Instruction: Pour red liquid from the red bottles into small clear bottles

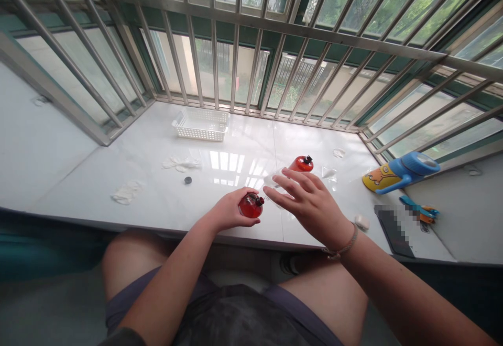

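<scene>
My left hand (231, 211) is wrapped round a red bottle (250, 208) with a small black top, close to the front edge of the white ledge. To its right, my right hand (304, 199) is spread with fingers apart and holds nothing that I can see. Just beyond its fingertips stands a second red bottle (302, 164), also with a black top, partly hidden by the hand. Some clear plastic lies under the right fingers, too covered to make out.
A white perforated basket (202, 126) sits at the back. Crumpled white tissues (128, 192) and a small black cap (187, 180) lie left. On the right are a blue and yellow flask (401, 173), a dark phone (393, 231), a white block (361, 222) and teal-orange tools (420, 210). Metal bars (236, 63) line the window.
</scene>
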`<state>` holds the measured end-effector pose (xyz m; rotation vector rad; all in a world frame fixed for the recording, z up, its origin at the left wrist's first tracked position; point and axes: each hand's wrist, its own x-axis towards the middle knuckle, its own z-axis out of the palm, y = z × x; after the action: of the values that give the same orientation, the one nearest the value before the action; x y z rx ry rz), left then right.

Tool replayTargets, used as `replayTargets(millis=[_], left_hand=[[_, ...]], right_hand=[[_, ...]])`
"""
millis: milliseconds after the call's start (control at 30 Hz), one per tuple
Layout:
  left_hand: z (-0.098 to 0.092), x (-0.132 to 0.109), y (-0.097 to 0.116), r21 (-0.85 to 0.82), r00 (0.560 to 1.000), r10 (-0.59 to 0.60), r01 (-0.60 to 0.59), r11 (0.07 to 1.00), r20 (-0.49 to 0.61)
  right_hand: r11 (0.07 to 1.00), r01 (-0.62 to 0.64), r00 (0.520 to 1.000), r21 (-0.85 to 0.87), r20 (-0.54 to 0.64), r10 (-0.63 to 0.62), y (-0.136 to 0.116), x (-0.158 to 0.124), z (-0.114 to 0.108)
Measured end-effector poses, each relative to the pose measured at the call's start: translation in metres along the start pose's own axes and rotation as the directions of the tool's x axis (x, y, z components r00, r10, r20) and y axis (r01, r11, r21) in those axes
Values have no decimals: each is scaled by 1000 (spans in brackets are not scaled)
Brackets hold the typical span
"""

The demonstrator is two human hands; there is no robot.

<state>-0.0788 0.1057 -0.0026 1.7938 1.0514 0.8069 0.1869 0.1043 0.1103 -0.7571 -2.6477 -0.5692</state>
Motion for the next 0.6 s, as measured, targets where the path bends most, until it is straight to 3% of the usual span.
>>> replayTargets(millis=[600], left_hand=[[-2,-1,3,-36,1000,-5,5,999,-4]], right_hand=[[999,47,999,-8,-12,-47,3,9,-5]])
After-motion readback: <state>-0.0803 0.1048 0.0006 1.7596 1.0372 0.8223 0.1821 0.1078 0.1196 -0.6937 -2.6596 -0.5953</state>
